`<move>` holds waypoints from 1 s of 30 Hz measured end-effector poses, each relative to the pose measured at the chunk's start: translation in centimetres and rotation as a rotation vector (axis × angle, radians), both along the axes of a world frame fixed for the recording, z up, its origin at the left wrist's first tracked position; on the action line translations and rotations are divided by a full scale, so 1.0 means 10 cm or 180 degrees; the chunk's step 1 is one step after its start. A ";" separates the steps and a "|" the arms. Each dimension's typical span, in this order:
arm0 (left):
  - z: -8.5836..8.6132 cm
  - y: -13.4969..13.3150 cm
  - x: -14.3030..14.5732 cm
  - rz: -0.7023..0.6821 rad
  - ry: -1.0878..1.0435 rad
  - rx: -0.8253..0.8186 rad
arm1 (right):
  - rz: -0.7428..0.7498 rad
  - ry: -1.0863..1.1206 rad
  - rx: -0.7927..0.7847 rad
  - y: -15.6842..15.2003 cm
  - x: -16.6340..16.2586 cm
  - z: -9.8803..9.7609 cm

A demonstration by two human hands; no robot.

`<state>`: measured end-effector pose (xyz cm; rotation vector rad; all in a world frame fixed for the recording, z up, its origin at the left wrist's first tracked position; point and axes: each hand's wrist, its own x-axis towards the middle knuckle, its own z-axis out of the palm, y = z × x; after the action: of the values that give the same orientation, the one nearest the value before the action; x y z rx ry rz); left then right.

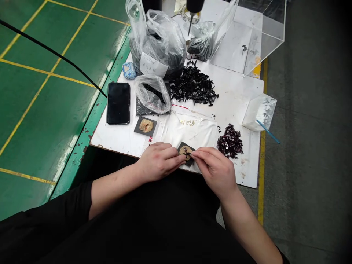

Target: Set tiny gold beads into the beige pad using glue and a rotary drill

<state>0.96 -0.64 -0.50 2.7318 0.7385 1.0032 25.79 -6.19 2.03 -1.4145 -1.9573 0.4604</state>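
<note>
My left hand (158,161) and my right hand (214,168) meet at the near edge of the white board (236,95). Both pinch a small black part (188,153) over a dark square pad with a tan centre (184,149). That pad lies on a white cloth (189,130) with several tiny gold rings (187,122). A second dark pad with a tan centre (145,126) lies left of the cloth. A heap of black parts (194,86) sits behind, and a smaller dark red heap (230,141) is beside my right hand.
A black phone (118,103) lies at the board's left. Plastic bags of black parts (158,40) stand at the back, a small bag (152,96) in front. A clear acrylic box (260,25) and a small clear container (260,111) are at the right. Green floor lies left.
</note>
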 end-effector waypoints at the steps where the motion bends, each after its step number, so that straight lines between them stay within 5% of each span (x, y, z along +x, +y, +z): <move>1: -0.01 0.00 0.00 0.0000 0.0014 -0.0002 | 0.0006 -0.0035 0.0012 0.00 0.00 0.00; 16: 0.04 0.00 0.01 -0.0001 0.0202 -0.0026 | 0.0207 -0.0486 0.0055 0.00 0.05 0.10; 30: 0.00 0.00 -0.01 0.0029 0.0261 -0.0033 | -0.0499 -0.1710 -0.0494 0.96 -0.09 0.15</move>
<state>0.85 -0.64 -0.52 2.7777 0.7674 0.8911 24.87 3.45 3.57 -1.9271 -2.2303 0.1693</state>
